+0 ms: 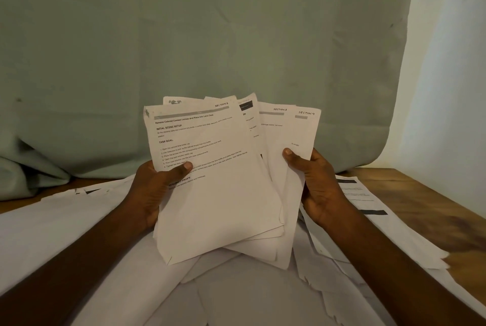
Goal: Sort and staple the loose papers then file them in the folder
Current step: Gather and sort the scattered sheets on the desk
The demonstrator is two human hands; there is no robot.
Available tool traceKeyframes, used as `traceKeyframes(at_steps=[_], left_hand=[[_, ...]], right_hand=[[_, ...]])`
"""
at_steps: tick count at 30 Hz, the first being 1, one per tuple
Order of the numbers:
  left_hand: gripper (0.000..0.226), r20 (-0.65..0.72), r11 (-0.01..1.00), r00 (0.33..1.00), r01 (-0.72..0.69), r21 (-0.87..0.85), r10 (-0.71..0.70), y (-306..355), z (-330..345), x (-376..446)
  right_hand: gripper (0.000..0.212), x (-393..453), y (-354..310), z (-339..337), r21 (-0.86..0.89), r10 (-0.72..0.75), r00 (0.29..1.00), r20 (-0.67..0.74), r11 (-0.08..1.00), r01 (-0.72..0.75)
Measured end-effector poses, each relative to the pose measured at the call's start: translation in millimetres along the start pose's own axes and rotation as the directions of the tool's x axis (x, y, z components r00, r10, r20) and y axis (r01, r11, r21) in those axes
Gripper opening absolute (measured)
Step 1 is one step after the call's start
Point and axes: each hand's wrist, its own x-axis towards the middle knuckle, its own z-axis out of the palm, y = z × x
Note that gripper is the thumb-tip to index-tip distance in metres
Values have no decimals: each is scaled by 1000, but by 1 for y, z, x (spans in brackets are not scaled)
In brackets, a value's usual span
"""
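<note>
**deskmess:** Wooden table [426, 202] up against a pale green cloth backdrop [184, 36], lit white wall [452, 62] off to the right. Buried under loose sheets [65, 225], mostly blank side up, with a printed page [360, 195] lying at the right showing dark bars.

**paperjam:** And the hands?

**deskmess:** Both lifted above the mess, gripping a fanned stack of papers [218, 194] between them. Left hand [150, 191] on the left edge, thumb pressed flat onto the front page, fingers tucked behind. Right hand [315, 183] on the right edge, thumb on top of the rearmost sheet, fingers curled round the back.

**paperjam:** Readable?

**deskmess:** Pretty much. Front page tilted a bit, headed "Remove Colored Contact Lenses and Place into Lens Case", handwritten "SECTION 1" in the top corner. Fanned out behind to the right: corners marked "SECTION 3" and "SECTION 4", plus one in between too faint to tell.

**paperjam:** Stapled?

**deskmess:** Can't tell from this angle.
</note>
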Motion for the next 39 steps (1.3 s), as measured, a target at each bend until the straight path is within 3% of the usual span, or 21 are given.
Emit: traceKeyframes(at_steps=[8, 11, 12, 13, 14, 15, 16, 17, 19, 20, 25, 28, 30, 33, 35, 39], left_hand=[[53, 281, 982, 941, 170, 80, -186, 2, 8, -9], [54, 241, 988, 961, 113, 102, -135, 0, 8, -7], [54, 219, 990, 969, 96, 100, -116, -1, 8, -5], [55, 194, 991, 976, 82, 101, -100, -2, 8, -3], [55, 170, 992, 982, 69, 104, -86, -3, 7, -1], [54, 142, 993, 987, 63, 104, -78, -4, 6, 1], [53, 120, 993, 990, 63, 103, -75, -5, 6, 1], [51, 107, 993, 992, 62, 102, -73, -5, 5, 2], [52, 104, 992, 992, 54, 118, -66, -6, 3, 3], [55, 101, 990, 993, 52, 129, -66, -6, 2, 3], [48, 110, 996, 992, 57, 73, -65, -6, 4, 3], [39, 85, 995, 994, 64, 77, -70, -2, 5, -1], [36, 56, 994, 995, 78, 83, -83, 1, 5, -2], [40, 53, 992, 994, 88, 86, -92, 1, 6, -4], [44, 55, 992, 994, 90, 86, -95, 0, 7, -5], [45, 67, 993, 994, 82, 86, -87, -1, 8, -6]], right_hand=[[38, -8, -2, 4, -54, 154, 969, 194, 988, -146], [36, -4, -13, 0, -252, 139, 988, 63, 960, -119], [38, 2, -13, -8, -426, 72, 997, -18, 902, -73], [40, 5, -15, -18, -667, -42, 998, -54, 745, -5], [44, 11, -11, -31, -879, -116, 993, -28, 477, 31], [51, 15, -7, -43, -974, -86, 996, 12, 224, 31], [64, 16, -2, -52, -997, 30, 999, 18, 73, 16], [85, 19, 5, -60, -1000, 155, 988, 11, 13, 9], [122, 27, 17, -72, -1000, 259, 966, -19, -4, -19], [128, 31, 21, -76, -1000, 269, 963, -26, -9, -25], [90, 21, 21, -66, -991, 208, 978, -21, -136, 8], [72, 21, 21, -58, -999, 111, 993, 45, -7, 46], [61, 25, 12, -61, -1000, 29, 1000, -7, 17, -7], [74, 26, -1, -81, -975, -52, 980, -193, -101, -197], [84, 25, -3, -97, -949, -10, 957, -291, -124, -290], [84, 30, -1, -106, -930, -21, 931, -364, -47, -365]])
